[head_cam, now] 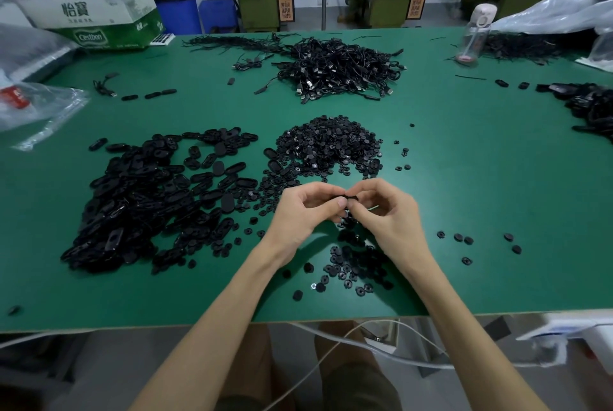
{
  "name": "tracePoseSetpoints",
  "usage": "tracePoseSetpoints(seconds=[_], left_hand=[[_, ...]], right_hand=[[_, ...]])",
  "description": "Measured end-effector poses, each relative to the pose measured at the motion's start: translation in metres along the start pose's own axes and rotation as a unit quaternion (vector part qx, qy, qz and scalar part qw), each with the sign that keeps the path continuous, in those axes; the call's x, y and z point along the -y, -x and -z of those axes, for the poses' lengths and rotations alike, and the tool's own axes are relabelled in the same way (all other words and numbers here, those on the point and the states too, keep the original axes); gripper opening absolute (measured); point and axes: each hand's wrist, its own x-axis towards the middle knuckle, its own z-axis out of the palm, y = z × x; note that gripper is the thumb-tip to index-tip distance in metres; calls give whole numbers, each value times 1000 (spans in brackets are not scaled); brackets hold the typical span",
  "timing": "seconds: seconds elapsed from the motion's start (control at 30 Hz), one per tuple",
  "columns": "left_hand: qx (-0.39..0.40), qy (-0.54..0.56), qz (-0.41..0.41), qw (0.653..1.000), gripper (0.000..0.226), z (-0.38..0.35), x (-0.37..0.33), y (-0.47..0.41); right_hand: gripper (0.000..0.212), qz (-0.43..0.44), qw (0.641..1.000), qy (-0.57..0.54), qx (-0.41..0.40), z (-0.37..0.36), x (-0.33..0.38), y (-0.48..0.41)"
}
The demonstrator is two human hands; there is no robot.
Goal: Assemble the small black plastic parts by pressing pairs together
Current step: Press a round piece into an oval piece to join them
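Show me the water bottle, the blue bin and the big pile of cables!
water bottle (475,36): head view, on its clear middle.
blue bin (177,17): head view, on its blue side wall.
pile of cables (335,67): head view, on the middle of the heap.

The green mat (464,178) is smooth and matt, with a soft sheen where the light falls. On it, the oval shells (149,198) are black moulded plastic, some faces glossy, others dull. The round pieces (328,145) are black plastic too, with small bright glints. The small black part (345,197) held above them looks matt. The cable heap (338,69) is black rubbery sheathing tipped with silvery metal plugs. Clear, crinkled plastic bags (43,105) gleam at left beside a printed cardboard box (99,22). A transparent plastic bottle (472,36) stands far right.
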Motion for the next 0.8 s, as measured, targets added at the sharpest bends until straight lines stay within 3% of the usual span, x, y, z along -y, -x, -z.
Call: tracePoseSetpoints(seconds=[0.47,0.8], left_hand=[[-23,-52,-14,998,16,-2,3,1],[-11,-27,-18,999,20,-2,-1,2]], right_hand=[[18,-4,999,-36,10,0,-3,0],[17,-5,999,-41,3,2,-2,2]])
